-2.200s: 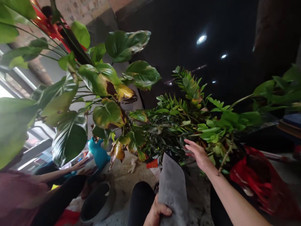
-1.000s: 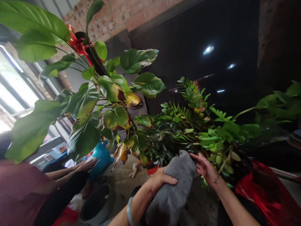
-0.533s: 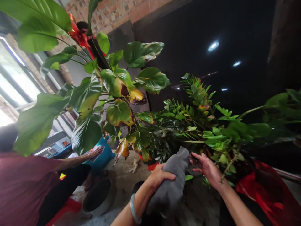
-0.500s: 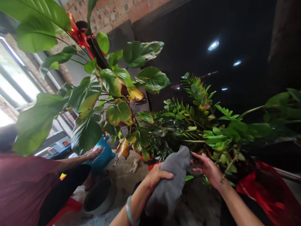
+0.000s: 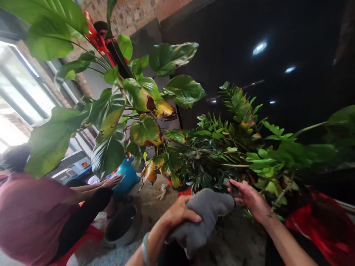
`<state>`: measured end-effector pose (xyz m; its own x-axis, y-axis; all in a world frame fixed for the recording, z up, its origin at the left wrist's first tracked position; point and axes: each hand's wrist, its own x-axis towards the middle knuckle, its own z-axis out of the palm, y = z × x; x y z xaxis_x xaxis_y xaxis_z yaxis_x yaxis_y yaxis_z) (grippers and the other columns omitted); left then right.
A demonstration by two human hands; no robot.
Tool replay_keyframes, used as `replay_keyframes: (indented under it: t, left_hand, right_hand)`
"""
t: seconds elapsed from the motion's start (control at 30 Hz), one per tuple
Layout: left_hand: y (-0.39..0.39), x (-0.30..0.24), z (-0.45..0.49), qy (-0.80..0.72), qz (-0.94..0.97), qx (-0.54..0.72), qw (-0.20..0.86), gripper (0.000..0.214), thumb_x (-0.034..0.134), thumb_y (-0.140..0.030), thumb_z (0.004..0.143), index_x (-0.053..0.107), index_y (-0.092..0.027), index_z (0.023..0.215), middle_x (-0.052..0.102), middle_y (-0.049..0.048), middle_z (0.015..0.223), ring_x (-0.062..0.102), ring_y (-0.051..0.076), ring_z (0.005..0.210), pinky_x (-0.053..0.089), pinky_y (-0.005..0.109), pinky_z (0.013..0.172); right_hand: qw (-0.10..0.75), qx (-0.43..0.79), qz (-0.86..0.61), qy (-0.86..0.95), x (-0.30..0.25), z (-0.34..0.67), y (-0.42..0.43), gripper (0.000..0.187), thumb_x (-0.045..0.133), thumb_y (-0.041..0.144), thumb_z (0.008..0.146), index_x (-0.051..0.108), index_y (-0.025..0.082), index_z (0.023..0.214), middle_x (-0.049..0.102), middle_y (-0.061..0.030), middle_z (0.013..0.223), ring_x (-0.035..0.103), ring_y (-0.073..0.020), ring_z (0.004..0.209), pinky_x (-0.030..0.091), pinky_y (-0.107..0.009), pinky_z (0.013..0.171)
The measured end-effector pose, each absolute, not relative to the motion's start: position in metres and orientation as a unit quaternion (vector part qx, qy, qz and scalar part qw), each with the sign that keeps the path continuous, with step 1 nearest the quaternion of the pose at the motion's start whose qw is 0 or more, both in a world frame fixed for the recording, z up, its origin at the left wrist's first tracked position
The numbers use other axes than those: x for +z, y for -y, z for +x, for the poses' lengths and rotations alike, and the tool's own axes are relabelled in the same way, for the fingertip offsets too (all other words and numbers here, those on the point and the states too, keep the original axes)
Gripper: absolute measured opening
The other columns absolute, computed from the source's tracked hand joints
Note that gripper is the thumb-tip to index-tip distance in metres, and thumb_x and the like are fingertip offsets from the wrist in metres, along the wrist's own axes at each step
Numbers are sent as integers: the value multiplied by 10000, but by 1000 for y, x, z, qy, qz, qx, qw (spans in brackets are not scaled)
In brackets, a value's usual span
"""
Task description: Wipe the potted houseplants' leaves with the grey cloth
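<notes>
A grey cloth (image 5: 203, 212) is bunched in my left hand (image 5: 181, 214), the thumb lying over it and one end drooping to the right. My right hand (image 5: 253, 201) is just beyond that end, among the lower leaves of a green potted plant (image 5: 266, 162). Its fingers are apart; a dark leaf-like bit shows by the fingertips, and whether they touch it I cannot tell. Up and to the left grows a large-leafed plant (image 5: 146, 129) with several yellow and brown leaves.
On the left a person in a pink shirt (image 5: 36, 218) sits with a hand on a blue rounded object (image 5: 126, 179). A dark bucket (image 5: 122, 227) stands on the floor. Red wrapping (image 5: 318, 221) is at lower right, and a glossy black panel (image 5: 235, 48) rises behind the plants.
My left hand has shifted slightly left and down, and the cloth's upper end has tipped over to the right. My right hand stays beside the leaves. The view has turned slightly left.
</notes>
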<state>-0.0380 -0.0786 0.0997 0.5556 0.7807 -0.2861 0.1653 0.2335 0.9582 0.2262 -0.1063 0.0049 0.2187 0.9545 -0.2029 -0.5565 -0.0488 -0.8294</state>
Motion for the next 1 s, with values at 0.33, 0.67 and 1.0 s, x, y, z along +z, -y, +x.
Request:
replay_keyframes:
  t: [0.33, 0.67, 1.0]
  left_hand:
    - [39, 139, -44, -483, 316, 469, 668, 126, 665, -162, 602, 659, -133, 724, 662, 26, 531, 584, 161, 439, 494, 267, 466]
    - [78, 138, -84, -454, 298, 525, 655, 234, 743, -189, 593, 669, -151, 812, 706, 27, 633, 669, 212, 550, 558, 304, 568]
    - [54, 74, -40, -532, 230, 362, 730, 238, 682, -125, 670, 684, -65, 900, 682, 60, 548, 672, 249, 521, 558, 354, 609]
  right_hand:
    - [651, 590, -422, 224, 4, 223, 103, 294, 614, 457, 758, 768, 254, 904, 758, -105, 1054, 677, -289, 918, 542, -367, 630]
    - [649, 593, -424, 219, -1, 231, 102, 317, 628, 465, 746, 760, 232, 916, 761, -124, 996, 680, -306, 881, 551, -397, 634]
    - [654, 588, -424, 214, 6, 222, 103, 277, 639, 437, 720, 770, 254, 883, 767, -102, 1017, 683, -283, 854, 545, -364, 603]
